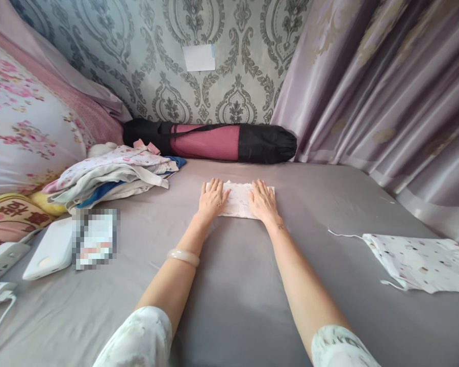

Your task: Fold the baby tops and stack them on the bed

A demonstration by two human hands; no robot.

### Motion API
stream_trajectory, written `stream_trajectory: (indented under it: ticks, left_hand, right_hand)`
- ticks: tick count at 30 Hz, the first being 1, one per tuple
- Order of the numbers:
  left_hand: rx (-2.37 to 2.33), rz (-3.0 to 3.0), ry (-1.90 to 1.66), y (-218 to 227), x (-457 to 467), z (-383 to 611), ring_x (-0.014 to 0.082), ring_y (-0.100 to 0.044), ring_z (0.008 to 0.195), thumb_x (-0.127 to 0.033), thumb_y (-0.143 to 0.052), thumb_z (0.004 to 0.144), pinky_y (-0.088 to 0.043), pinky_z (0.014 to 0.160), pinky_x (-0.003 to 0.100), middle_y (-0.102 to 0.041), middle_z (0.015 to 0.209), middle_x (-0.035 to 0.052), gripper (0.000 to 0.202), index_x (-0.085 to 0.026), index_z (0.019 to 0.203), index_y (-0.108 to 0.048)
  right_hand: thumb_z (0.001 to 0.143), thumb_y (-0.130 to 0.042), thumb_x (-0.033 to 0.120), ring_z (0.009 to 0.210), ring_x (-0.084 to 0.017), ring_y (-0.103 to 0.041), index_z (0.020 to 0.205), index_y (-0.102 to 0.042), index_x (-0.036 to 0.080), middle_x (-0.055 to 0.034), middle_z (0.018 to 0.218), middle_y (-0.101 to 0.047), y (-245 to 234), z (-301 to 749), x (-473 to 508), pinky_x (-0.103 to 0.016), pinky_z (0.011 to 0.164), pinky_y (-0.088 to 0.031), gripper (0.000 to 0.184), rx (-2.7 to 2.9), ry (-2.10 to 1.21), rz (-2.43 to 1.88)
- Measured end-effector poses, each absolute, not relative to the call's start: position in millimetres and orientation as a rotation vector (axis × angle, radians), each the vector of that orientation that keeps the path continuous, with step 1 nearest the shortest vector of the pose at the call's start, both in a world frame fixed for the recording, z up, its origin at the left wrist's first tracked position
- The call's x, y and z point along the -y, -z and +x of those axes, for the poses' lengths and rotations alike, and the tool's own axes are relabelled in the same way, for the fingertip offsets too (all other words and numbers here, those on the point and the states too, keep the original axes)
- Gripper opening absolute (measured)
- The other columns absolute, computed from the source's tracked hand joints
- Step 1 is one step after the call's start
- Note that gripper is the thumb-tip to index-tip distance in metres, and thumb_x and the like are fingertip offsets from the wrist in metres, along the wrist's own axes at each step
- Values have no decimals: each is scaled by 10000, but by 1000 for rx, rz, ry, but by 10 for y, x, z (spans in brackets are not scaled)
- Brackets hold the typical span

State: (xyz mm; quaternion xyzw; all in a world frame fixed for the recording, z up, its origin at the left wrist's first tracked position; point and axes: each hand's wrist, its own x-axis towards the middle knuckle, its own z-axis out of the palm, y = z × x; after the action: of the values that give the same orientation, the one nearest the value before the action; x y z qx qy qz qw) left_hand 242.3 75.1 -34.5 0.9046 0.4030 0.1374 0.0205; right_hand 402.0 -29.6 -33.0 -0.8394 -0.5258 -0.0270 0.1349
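A small folded white patterned cloth (238, 201) lies on the grey bed sheet (245, 285) in the middle of the view. My left hand (213, 199) rests flat on its left end, fingers stretched out. My right hand (262, 200) lies flat on its right end, fingers spread. Both palms press down on the cloth and hold nothing. A pale bangle (182, 257) sits on my left forearm.
A pile of folded clothes (115, 176) lies at the left. A black and pink rolled mat bag (210, 140) runs along the wall. A spotted white garment with strings (421, 261) lies at the right. A white power bank (48, 251) and chargers sit near the left edge. Curtains hang at the right.
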Motion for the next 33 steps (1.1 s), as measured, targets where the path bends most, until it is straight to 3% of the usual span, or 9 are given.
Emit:
stream_trajectory:
  ticks: [6, 18, 24, 33]
  left_hand:
    - [-1211, 2786, -246, 440, -760, 2422, 288, -283, 1462, -439, -278, 1014, -219, 1187, 494, -363, 1560, 148, 549, -147, 1463, -397]
    - [-1220, 2773, -249, 401, -750, 2418, 288, -295, 1457, -434, -285, 1015, -215, 1185, 511, -375, 1552, 154, 549, -127, 1455, -404]
    - [-1167, 2861, -497, 355, -594, 2565, 267, -290, 1464, -386, -218, 1025, -163, 1205, 511, -390, 1542, 160, 557, -101, 1468, -398]
    - [-1041, 2889, -262, 544, -495, 2659, 268, -275, 1472, -365, -236, 1023, -174, 1207, 497, -337, 1573, 137, 549, -125, 1498, -372]
  right_hand:
    - [1027, -223, 345, 1470, -246, -243, 1497, -383, 127, -124, 1585, -323, 471, 3942, 281, -462, 1187, -159, 542, 1561, 47, -2449]
    - [1023, -238, 330, 1471, -257, -243, 1500, -379, 105, -135, 1586, -314, 437, 3943, 289, -481, 1190, -170, 545, 1557, 9, -2446]
    - [1020, -246, 304, 1485, -255, -208, 1504, -371, 105, -135, 1600, -280, 350, 3872, 252, -464, 1196, -152, 538, 1582, 98, -2342]
    - [1011, -283, 284, 1456, -265, -274, 1471, -426, 104, -122, 1575, -344, 465, 3830, 258, -460, 1185, -179, 514, 1626, 65, -2369]
